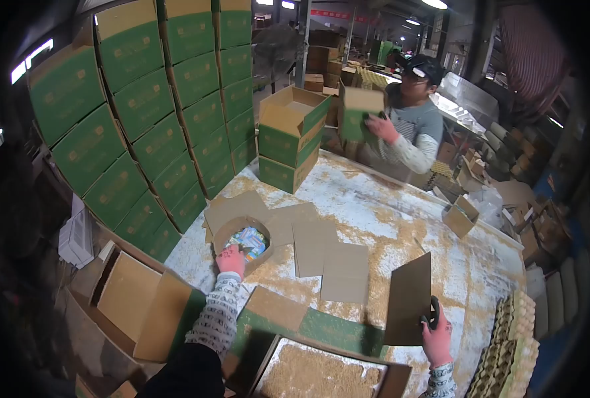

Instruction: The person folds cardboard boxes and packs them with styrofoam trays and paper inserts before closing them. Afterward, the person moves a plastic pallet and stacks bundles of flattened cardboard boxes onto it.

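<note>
My left hand (231,261), in a pink glove, reaches into a round cardboard container (263,260) that holds small blue and white packets (252,242); its fingertips are too small to make out. My right hand (436,331), gloved in pink with dark fingertips, grips the edge of an upright brown cardboard sheet (409,302). Below, between my arms, an open box (398,385) is filled with a brown grainy material (315,375). Flat cardboard pieces (315,245) lie on the dusty white table (374,205).
Green boxes (135,99) stand stacked at the left. Two more boxes (288,149) are piled at the table's far edge. Across the table a co-worker (407,132) holds a box (361,113). Egg trays (504,351) are at the right, an open carton (142,305) at lower left.
</note>
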`<state>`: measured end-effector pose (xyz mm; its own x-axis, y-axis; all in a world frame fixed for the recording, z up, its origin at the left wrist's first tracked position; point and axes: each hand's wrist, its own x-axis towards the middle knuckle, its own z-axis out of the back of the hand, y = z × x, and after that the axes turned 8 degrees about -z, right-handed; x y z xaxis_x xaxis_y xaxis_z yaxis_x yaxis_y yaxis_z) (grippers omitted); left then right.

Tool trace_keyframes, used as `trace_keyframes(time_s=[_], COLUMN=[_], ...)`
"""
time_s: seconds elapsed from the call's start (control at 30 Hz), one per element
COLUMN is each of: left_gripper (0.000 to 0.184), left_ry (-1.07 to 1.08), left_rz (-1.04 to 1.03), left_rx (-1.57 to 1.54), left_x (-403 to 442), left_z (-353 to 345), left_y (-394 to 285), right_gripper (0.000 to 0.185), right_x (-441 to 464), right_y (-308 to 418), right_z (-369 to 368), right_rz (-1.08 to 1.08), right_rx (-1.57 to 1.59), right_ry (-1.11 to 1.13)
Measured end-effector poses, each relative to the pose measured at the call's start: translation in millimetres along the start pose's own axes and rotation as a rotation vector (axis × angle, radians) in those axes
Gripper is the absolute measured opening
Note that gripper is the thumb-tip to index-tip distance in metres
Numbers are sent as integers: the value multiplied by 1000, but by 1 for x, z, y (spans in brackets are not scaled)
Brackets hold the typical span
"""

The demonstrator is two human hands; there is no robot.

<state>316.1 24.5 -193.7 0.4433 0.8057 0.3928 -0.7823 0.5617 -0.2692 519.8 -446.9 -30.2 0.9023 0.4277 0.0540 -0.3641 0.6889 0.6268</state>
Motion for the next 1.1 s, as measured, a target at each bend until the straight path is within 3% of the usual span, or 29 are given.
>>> trace_keyframes(time_s=[0.03,0.07,0.13,0.17,0.2,0.23,0.3,0.37,0.4,0.5,0.57,0.63,0.7,0.77,0.83,0.9,0.93,0.97,1.07,1.1], left_gripper=[14,12,11,16,16,17,23,31,35,48,57,55,57,56,52,43,44,45,51,52], left_ry=[-56,-149,-260,-148,-79,-4,383,747,911,480,152,260,305,359,448,641,646,649,782,705], left_rz=[-49,-204,-609,-899,-1065,-1224,-1110,-980,-923,-930,-665,-447,-541,-572,-561,-1061,-1131,-1188,-928,-606], left_rx=[-97,-255,-608,-617,-665,-715,-781,-821,-832,-340,-251,-731,-655,-675,-774,-556,-489,-419,-760,-896], left_x=[-8,-21,-50,-69,-95,-123,-175,-219,-222,-189,-197,-201,-199,-204,-211,-203,-208,-216,-202,-218], left_z=[22,57,144,179,202,214,211,204,203,276,263,237,236,231,216,203,189,176,199,185], left_y=[-18,-41,-91,-104,-120,-126,-100,-75,-70,-73,-51,-42,-42,-45,-46,-78,-79,-78,-65,-47], right_gripper=[58,63,61,60,55,48,43,34,31,34,39,38,43,50,64,81,65,59,45,43], right_x=[-14,-22,-56,-72,-86,-102,-129,-153,-165,-182,-191,-187,-163,-148,-134,-126,-134,-139,-149,-156], right_y=[11,-7,26,48,64,71,103,65,55,16,1,32,44,25,-27,-85,-67,-53,-43,-82], right_z=[12,9,27,37,41,36,37,0,-12,-35,-43,-24,18,57,59,6,-31,-63,-61,-77], right_rz=[-39,236,340,393,300,474,679,890,896,908,857,628,514,-134,-256,-581,-618,-72,-562,-493], right_rx=[24,0,-54,-88,-46,-89,-218,-448,-461,-423,-326,-450,-258,234,356,554,693,407,512,551], right_ry=[19,-147,-231,-264,-152,-232,93,386,487,610,682,852,688,409,291,710,687,462,590,539])
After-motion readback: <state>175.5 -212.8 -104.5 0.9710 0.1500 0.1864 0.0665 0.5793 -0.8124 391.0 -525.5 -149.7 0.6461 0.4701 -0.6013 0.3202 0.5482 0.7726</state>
